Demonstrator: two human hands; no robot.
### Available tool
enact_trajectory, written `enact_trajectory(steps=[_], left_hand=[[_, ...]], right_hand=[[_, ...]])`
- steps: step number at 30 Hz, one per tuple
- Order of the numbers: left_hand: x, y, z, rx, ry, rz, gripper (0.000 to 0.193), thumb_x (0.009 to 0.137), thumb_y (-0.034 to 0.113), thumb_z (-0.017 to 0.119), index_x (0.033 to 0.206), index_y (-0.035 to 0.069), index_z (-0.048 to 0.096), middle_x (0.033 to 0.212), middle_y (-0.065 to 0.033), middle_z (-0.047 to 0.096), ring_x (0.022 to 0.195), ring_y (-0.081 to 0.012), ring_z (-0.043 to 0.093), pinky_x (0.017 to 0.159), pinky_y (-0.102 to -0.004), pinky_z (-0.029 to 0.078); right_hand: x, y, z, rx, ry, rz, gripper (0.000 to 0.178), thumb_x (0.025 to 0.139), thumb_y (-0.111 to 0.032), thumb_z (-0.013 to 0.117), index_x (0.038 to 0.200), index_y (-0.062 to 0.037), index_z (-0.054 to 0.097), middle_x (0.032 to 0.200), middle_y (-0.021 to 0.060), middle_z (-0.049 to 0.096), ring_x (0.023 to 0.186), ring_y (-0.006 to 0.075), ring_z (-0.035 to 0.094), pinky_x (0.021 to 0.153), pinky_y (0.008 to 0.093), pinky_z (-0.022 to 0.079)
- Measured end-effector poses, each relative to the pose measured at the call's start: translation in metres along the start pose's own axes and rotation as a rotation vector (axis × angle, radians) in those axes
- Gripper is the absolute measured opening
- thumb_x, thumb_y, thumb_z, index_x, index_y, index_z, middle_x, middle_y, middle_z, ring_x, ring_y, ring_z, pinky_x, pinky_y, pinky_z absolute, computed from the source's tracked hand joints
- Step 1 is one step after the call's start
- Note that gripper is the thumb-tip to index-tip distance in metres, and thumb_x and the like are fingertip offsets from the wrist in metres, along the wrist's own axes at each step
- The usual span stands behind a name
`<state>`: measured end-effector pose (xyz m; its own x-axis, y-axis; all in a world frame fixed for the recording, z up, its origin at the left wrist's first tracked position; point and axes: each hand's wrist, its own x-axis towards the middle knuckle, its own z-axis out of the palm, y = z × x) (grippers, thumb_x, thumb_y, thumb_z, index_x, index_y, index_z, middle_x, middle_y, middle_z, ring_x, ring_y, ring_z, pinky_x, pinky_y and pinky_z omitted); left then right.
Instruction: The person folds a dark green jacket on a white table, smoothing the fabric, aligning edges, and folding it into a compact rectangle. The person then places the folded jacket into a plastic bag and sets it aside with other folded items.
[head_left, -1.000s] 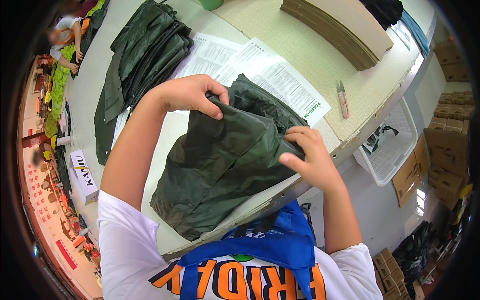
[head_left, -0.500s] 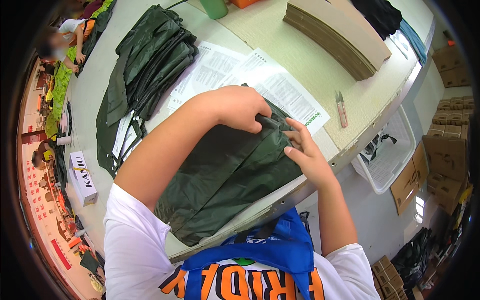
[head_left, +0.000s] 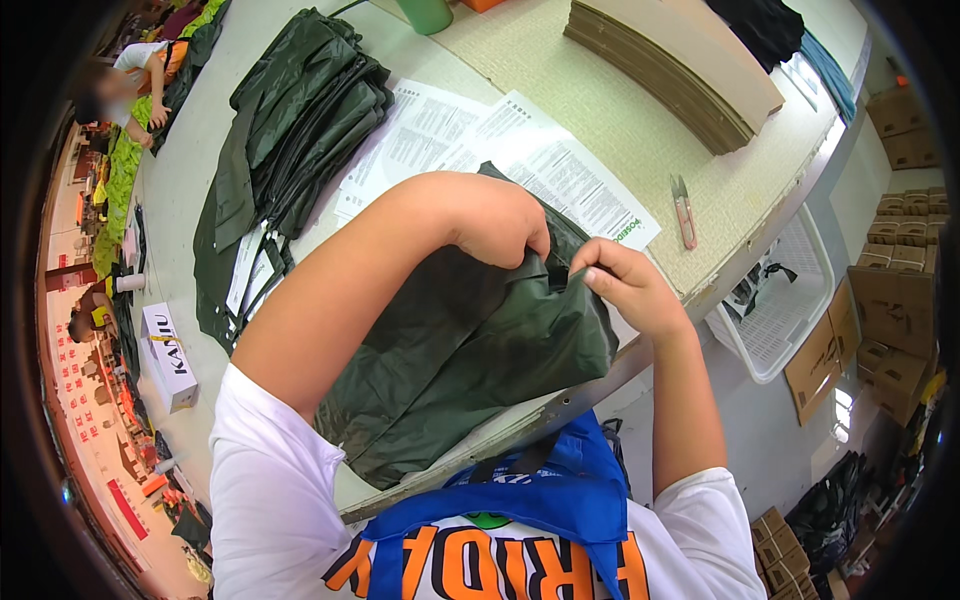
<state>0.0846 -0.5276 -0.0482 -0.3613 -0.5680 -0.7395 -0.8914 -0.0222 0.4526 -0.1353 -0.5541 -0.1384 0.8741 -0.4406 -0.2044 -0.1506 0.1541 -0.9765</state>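
A dark green, slightly shiny fabric piece [head_left: 460,350], like a garment, lies bunched at the table's near edge, a corner of it sagging over that edge. My left hand [head_left: 497,222] is bent over its top fold, fingers curled down and gripping the cloth. Just right of it, my right hand [head_left: 630,285] pinches the fabric's raised upper edge between thumb and fingers. A small dark gap shows in the cloth between the two hands. Beyond them are printed white sheets [head_left: 530,150], partly covered by the fabric and my left arm.
A pile of folded dark green fabric [head_left: 300,130] stands at the left. Pink-handled thread snips [head_left: 684,215] lie right of the papers, below a stack of brown cardboard [head_left: 670,70]. Past the table's right edge is a white plastic basket [head_left: 790,310]. Co-workers are at far left.
My right hand has closed from spread fingers into a pinch on the fabric edge, lifting it. My left hand has shifted slightly right, and the cloth's right side now bulges upward.
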Motion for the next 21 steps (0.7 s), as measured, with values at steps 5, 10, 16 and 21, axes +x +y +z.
enact_trajectory(steps=[5, 10, 16, 21], left_hand=[[0.019, -0.006, 0.015, 0.062, 0.184, 0.023, 0.038, 0.07, 0.005, 0.054, 0.103, 0.012, 0.07, 0.088, -0.0126, 0.069, 0.084, -0.0325, 0.064, 0.075, -0.0393, 0.05], [0.005, -0.011, 0.03, 0.004, 0.334, 0.206, 0.025, 0.069, 0.005, 0.058, 0.093, 0.008, 0.064, 0.083, -0.0103, 0.068, 0.082, -0.0334, 0.064, 0.073, -0.0406, 0.049], [-0.005, 0.003, 0.028, 0.093, 0.153, 0.101, 0.03, 0.067, 0.009, 0.061, 0.098, 0.009, 0.059, 0.081, -0.0111, 0.065, 0.084, -0.0328, 0.063, 0.07, -0.0412, 0.048], [-0.002, 0.003, 0.015, -0.066, 0.045, 0.121, 0.034, 0.069, 0.01, 0.059, 0.102, 0.008, 0.065, 0.084, -0.0146, 0.067, 0.084, -0.0334, 0.063, 0.072, -0.041, 0.048]], right_hand=[[0.022, 0.005, 0.01, -0.068, 0.079, 0.064, 0.013, 0.089, -0.016, 0.064, 0.087, -0.0043, 0.059, 0.076, -0.0033, 0.054, 0.075, 0.0067, 0.047, 0.068, 0.0235, 0.041], [0.019, 0.012, 0.006, 0.137, 0.186, 0.041, 0.017, 0.086, -0.012, 0.069, 0.093, -0.0036, 0.055, 0.076, -0.0031, 0.053, 0.074, 0.0063, 0.048, 0.068, 0.0228, 0.042], [-0.022, -0.017, 0.037, -0.671, 0.657, -0.201, 0.044, 0.076, -0.016, 0.075, 0.112, -0.002, 0.055, 0.109, 0.0196, 0.055, 0.102, 0.0336, 0.054, 0.089, 0.0423, 0.043], [-0.046, -0.029, 0.064, -0.356, 0.211, 0.112, 0.066, 0.083, -0.03, 0.071, 0.134, 0.0006, 0.044, 0.124, 0.0249, 0.056, 0.118, 0.0397, 0.052, 0.098, 0.0391, 0.043]])
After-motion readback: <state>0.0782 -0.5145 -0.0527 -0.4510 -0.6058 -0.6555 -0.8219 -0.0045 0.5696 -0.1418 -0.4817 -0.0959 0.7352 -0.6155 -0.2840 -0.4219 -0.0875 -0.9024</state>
